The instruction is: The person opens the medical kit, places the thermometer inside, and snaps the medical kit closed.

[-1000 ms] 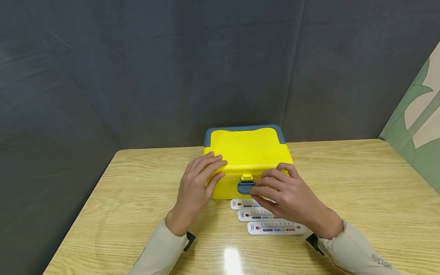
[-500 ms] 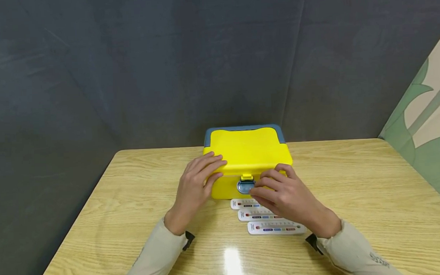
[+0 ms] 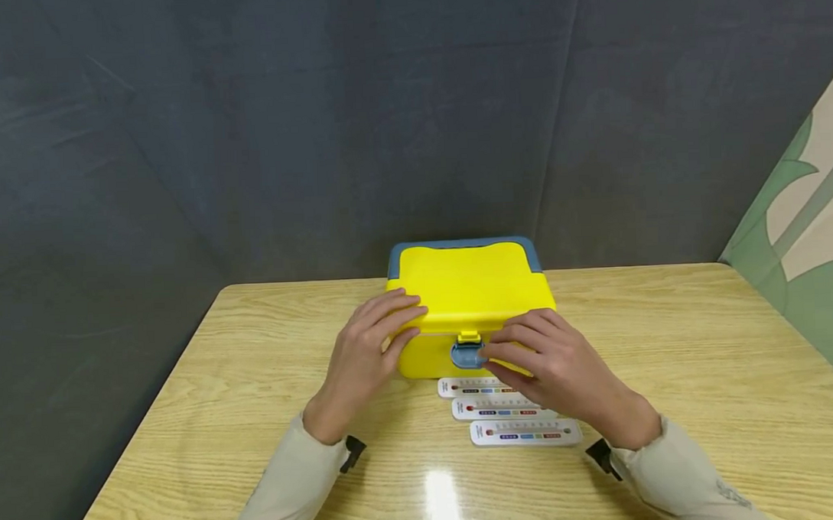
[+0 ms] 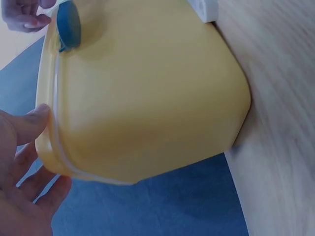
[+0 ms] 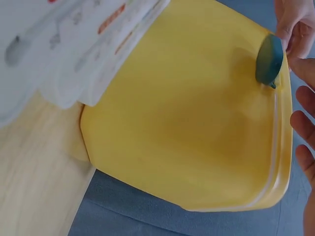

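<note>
A yellow plastic box (image 3: 472, 285) with a blue carrying handle (image 3: 389, 262) stands on the table, its lid down. At its front sticks out a blue latch (image 3: 466, 355), also seen from the side in the left wrist view (image 4: 69, 24). My left hand (image 3: 364, 350) grips the lid's left front corner, thumb on the front edge and fingers over the top. Thumb and index finger of my right hand (image 3: 558, 366) pinch the latch's right edge; the other fingers curl in front of the lid. Three white thermometers (image 3: 526, 432) lie before the box, partly under the right hand.
The wooden table (image 3: 255, 373) extends to both sides of the box. Close behind its far edge hangs a dark curtain (image 3: 384, 123). A wall panel with green leaf shapes (image 3: 809, 254) stands at the right.
The right hand has shifted slightly to the right at the latch, and the latch's face catches the light differently. The left hand and the box stay almost in place.
</note>
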